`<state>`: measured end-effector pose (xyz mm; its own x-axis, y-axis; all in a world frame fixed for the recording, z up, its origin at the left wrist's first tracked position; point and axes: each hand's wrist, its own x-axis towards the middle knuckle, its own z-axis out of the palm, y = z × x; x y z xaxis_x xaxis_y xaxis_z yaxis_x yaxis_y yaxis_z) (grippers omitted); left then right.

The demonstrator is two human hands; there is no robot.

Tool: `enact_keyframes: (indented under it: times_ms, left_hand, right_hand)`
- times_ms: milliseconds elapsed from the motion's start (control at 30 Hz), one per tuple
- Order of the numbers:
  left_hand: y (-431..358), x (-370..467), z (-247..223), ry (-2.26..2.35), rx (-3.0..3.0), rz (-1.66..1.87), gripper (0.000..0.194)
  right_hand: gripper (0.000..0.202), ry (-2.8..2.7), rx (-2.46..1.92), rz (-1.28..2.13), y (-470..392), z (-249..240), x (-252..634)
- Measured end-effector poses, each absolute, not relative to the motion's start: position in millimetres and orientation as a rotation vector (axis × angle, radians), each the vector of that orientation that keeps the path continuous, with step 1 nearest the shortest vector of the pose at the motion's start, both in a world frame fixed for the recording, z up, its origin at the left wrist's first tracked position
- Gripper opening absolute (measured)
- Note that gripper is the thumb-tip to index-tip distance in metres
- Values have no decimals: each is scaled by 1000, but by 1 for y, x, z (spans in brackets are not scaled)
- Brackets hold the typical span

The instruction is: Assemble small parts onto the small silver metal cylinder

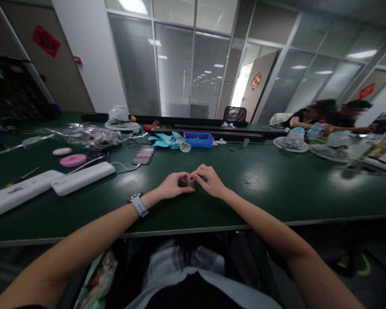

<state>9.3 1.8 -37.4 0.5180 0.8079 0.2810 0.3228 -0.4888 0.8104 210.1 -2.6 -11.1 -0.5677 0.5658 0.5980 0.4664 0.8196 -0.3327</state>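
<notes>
Just above the green table, near its front middle, is a small grey cylindrical metal part point(191, 183) with an opening in its top. My left hand point(172, 186) is curled round it from the left, thumb along the near side. From the right, my right hand point(211, 183) reaches in with bent fingers, its fingertips pinched together at the part's top rim. Anything tiny between those fingertips is hidden. Some reddish-brown shows in the shadow inside my left hand, too dark to name.
Left on the green table point(289, 184) lie white power strips point(83, 178), a pink disc point(73, 160) and crumpled clear plastic point(83, 136). Farther back are light-blue fan blades point(167, 140) and a blue bin point(198, 140). Fan bases point(291, 140) and two people are at the right.
</notes>
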Motion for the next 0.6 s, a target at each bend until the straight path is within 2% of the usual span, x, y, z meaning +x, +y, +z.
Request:
enact_keyframes:
  times_ms: [600]
  left_hand:
    - [3, 9, -38, 897, 2044, 844, 52]
  right_hand:
    - [25, -2217, -777, 171, 2, -13, 214]
